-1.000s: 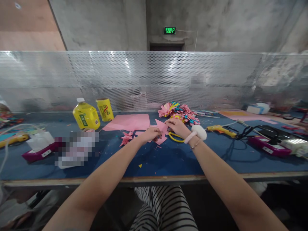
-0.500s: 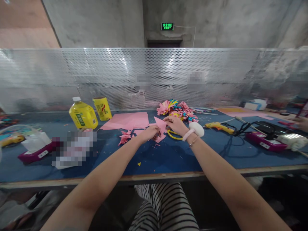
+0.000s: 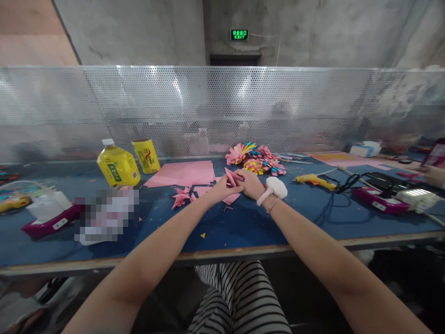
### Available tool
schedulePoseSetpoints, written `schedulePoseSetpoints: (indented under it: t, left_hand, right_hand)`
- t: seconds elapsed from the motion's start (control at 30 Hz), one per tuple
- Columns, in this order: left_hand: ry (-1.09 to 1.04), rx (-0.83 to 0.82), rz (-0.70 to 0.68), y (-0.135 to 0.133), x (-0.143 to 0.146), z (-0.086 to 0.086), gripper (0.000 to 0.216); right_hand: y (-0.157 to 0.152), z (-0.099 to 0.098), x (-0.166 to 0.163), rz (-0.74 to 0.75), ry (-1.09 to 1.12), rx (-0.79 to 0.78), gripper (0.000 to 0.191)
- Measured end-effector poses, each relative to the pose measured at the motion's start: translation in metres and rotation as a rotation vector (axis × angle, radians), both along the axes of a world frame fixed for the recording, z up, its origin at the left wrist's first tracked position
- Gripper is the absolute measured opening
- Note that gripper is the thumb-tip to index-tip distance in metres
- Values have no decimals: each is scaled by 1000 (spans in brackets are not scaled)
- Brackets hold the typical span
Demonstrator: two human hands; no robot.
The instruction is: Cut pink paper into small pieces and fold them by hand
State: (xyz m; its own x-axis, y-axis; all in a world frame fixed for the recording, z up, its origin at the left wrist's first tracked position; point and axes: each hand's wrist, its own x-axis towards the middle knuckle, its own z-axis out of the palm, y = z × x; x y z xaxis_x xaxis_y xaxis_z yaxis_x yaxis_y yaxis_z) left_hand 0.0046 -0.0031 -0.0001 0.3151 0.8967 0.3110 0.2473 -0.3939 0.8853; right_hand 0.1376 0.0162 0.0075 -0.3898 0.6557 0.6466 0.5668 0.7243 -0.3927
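Both my hands meet over the blue table (image 3: 243,222) on a folded piece of pink paper (image 3: 231,178). My left hand (image 3: 222,188) pinches it from the left with closed fingers. My right hand (image 3: 248,182), with a white fluffy band on the wrist, grips the same paper from the right. Another pink piece (image 3: 231,198) lies flat under the hands. A small folded pink shape (image 3: 181,198) lies just left of them, and a stack of pink sheets (image 3: 184,173) lies behind.
A yellow bottle (image 3: 118,166) and a yellow can (image 3: 146,156) stand at the back left. A pile of coloured paper flowers (image 3: 257,161) lies behind my hands. A yellow glue gun (image 3: 314,181), cables and a magenta box (image 3: 373,198) are to the right. A perforated metal screen (image 3: 222,106) closes off the table's far side.
My hands have drawn closer together on the pink paper, folding it smaller. The yellow scissors beside my right hand are now hidden. The view has shifted slightly.
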Motion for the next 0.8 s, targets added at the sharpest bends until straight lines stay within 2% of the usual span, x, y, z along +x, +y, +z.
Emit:
schedulePoseSetpoints:
  t: [0.13,0.27,0.37,0.5,0.67,0.8]
  left_hand:
    - [-36,-52,-9,3,1,-2,37]
    - [-195,-67,22,9,2,-2,30]
    - [-225,9,67,12,-3,0,31]
    - [-86,192,201,16,-13,0,35]
    - [-38,182,282,21,-22,-1,43]
    - [-128,243,301,21,-22,2,41]
  right_hand:
    - [4,-1,0,1,25,8,17]
    - [11,-3,3,-4,40,22,24]
    - [15,-3,8,-20,117,35,25]
    - [17,-1,12,10,207,61,26]
    - [15,1,11,3,287,48,27]
    - [12,3,11,36,344,37,28]
